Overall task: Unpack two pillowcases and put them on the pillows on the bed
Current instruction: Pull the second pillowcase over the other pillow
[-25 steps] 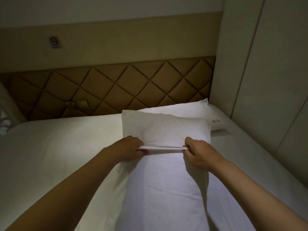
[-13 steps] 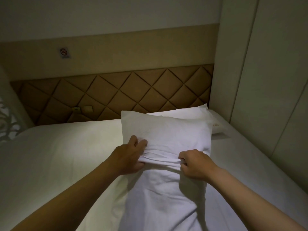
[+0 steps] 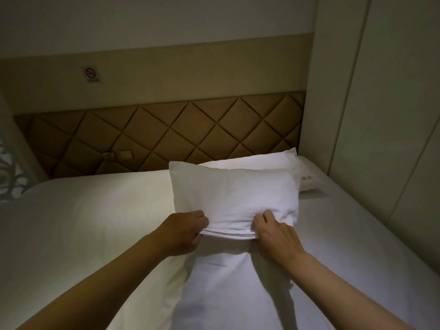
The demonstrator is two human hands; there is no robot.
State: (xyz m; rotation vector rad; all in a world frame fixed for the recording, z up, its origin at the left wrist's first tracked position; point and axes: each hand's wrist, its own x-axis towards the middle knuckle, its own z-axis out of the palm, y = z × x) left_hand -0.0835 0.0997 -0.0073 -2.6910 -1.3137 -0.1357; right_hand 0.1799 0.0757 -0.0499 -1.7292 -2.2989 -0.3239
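Pillowcase (image 3: 234, 198), white and smooth with fine creases, covers the far end of a plump pillow (image 3: 233, 282) lying lengthwise on the bed (image 3: 83, 222). Its open hem is bunched into a thick ridge of folds across the pillow's middle. The left hand (image 3: 183, 231) pinches that ridge at its 9 o'clock end, fingers curled tight round the cloth; the right hand (image 3: 273, 231) pinches the 3 o'clock end the same way, knuckles up. Toward 6 o'clock the pillow is bare, soft and faintly wrinkled.

A second pillow (image 3: 257, 160), flat and sharp-cornered, lies just behind the first at 12 o'clock, touching it. Beyond stands a headboard (image 3: 166, 136), tan, padded in raised diamonds. A pale panelled wall (image 3: 392, 115) runs close along the bed's edge at 3 o'clock, leaving a narrow strip of sheet beside the pillow. Toward 9 o'clock the sheet spreads wide, smooth and open.
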